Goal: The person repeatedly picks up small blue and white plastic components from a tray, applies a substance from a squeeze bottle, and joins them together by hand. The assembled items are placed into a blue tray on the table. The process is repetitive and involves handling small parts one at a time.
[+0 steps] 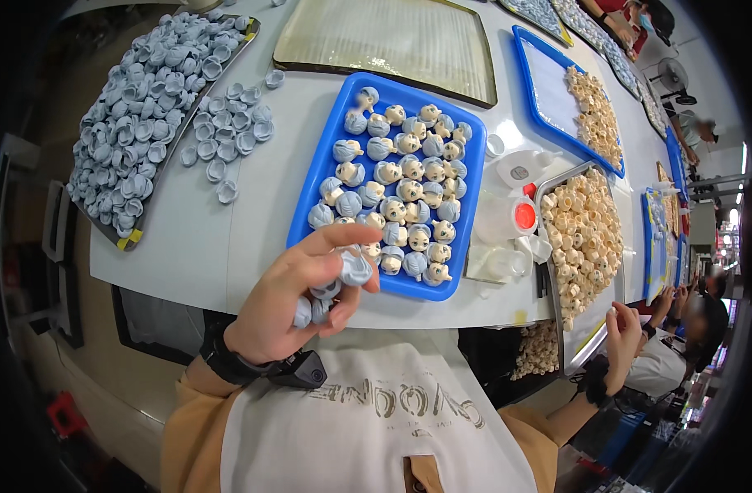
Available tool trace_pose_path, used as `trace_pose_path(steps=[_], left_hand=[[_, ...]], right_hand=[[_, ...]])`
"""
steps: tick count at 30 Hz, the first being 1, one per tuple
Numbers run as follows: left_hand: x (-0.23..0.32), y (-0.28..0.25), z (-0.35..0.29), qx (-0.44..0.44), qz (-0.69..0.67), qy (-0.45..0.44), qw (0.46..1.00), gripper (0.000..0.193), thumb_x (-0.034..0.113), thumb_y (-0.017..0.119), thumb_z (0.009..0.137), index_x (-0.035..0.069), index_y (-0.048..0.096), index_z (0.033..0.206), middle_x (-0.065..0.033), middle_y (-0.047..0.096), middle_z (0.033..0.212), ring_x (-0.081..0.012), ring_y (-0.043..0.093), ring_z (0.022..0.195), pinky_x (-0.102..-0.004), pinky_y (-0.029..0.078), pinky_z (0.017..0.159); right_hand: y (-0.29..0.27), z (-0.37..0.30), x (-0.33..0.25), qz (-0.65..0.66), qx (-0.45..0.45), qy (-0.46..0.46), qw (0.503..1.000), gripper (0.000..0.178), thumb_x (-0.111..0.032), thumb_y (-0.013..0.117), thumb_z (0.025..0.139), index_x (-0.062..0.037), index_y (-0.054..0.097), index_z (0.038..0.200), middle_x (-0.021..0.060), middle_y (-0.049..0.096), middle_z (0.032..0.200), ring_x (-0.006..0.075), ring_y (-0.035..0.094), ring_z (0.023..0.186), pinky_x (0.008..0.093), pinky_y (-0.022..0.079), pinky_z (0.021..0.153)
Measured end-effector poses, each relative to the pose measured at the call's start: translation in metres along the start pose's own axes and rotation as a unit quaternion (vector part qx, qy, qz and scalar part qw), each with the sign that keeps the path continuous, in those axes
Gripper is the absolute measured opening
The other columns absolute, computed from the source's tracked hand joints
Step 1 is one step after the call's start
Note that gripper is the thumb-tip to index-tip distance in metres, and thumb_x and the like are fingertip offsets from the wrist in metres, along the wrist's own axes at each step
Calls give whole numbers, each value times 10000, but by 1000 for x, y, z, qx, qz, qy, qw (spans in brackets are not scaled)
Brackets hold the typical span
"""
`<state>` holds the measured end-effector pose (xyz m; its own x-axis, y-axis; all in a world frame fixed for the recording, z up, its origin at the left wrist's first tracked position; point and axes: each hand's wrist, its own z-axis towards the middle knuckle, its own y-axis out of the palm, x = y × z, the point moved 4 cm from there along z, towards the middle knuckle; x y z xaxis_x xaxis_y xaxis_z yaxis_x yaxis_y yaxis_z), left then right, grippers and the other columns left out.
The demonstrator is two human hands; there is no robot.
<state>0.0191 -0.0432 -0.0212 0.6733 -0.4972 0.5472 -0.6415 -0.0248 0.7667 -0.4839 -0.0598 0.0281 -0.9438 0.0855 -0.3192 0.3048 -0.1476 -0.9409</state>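
My left hand [271,306] is closed around several blue-grey doll hair shells. One hair shell [357,269] sits at the fingertips, and others lie against the palm. The hand is over the near-left corner of a blue tray [317,193], which holds rows of small doll heads with blue hair [409,190]. My right hand [624,343] is off to the right, beside the near end of a metal tray [574,361]. Its fingers point up, slightly bent and apart, and nothing shows in them. Pale, flesh-coloured doll head parts [585,238] are piled in that metal tray.
A tray heaped with blue-grey hair shells [158,107] stands at the left, with loose shells [232,123] beside it. Bottles [519,168] and a red-topped container [524,215] stand right of the blue tray. Farther back are an empty-looking tray [384,41] and another blue tray [548,107]. Co-workers sit at right.
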Motion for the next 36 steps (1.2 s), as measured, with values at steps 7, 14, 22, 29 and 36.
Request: trace_pose_path(steps=[7, 14, 22, 29, 36], left_hand=[[-18, 13, -2, -33, 113, -27, 993, 518, 285, 671, 796, 13, 466, 1186, -128, 593, 906, -75, 482, 525, -189, 377, 442], [-30, 17, 0, -81, 68, -11, 994, 364, 75, 562, 826, 42, 419, 1159, -164, 615, 929, -80, 494, 578, -206, 407, 530], [-34, 18, 1, -34, 79, 22, 996, 292, 107, 551, 837, 44, 444, 1102, -157, 620, 874, -77, 472, 519, -205, 401, 505], [-31, 19, 1, -20, 106, 50, 993, 378, 206, 540, 890, 9, 451, 1201, -136, 615, 937, -60, 454, 540, -188, 390, 515], [-31, 18, -1, -83, 175, -44, 980, 438, 207, 549, 892, -21, 468, 1256, -79, 610, 958, -32, 440, 593, -173, 375, 546]], right_hand=[[26, -47, -192, 419, -27, -271, 866, 290, -58, 711, 692, 27, 617, 952, 128, 605, 835, 203, 570, 703, 283, 449, 616], [84, -47, -264, 516, -195, -295, 780, 348, -27, 773, 661, 12, 640, 980, 128, 617, 855, 224, 605, 725, 287, 474, 620], [84, -43, -217, 565, -61, -139, 811, 322, -67, 799, 639, 23, 630, 898, 106, 626, 807, 186, 572, 707, 287, 435, 647], [78, -19, -206, 229, 109, -116, 960, 261, -4, 716, 695, -1, 639, 945, 89, 599, 820, 173, 560, 713, 276, 430, 627], [87, -9, -218, 169, 59, -179, 968, 260, -32, 720, 688, -43, 648, 938, 92, 577, 796, 228, 548, 718, 319, 424, 626]])
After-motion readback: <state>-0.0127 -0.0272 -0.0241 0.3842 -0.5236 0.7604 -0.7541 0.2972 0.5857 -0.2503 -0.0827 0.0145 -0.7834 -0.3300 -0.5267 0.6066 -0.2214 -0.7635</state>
